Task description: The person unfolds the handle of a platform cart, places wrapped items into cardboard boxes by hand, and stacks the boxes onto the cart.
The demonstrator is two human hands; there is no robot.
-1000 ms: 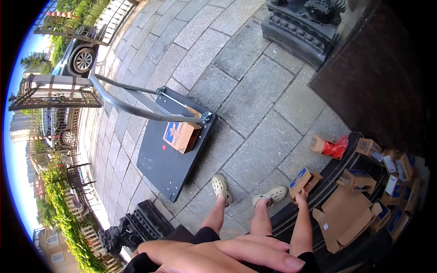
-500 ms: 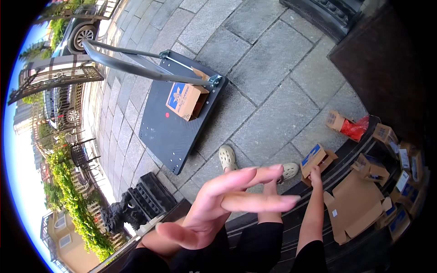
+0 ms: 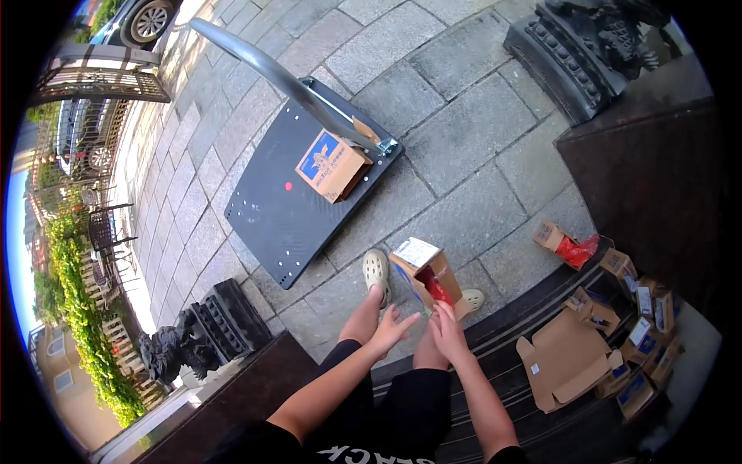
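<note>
At far left, two cars (image 3: 151, 22) are partly visible beyond a fence, with one strip of leafy vine (image 3: 73, 301) below them. Next comes the first of two dark carved pedestals (image 3: 224, 321). On grey paving stands one flat black cart (image 3: 267, 220) with a metal handle, carrying one brown-and-blue box (image 3: 332, 166) beside the handle's base. The person wears two pale clogs (image 3: 376, 269), one on each foot. The left hand (image 3: 396, 332) has its fingers spread apart, holding nothing, just beside one open carton (image 3: 418, 254). This carton is in front of the person, with a white label on top and red material inside; the right hand (image 3: 448, 331) is clamped on its lower edge. Further right, one box with red plastic (image 3: 578, 251) lies on the paving, near one flattened cardboard sheet (image 3: 564, 359). The second pedestal is above. At far right sit at least six crowded small boxes (image 3: 640, 338); overlap prevents an exact count.
</note>
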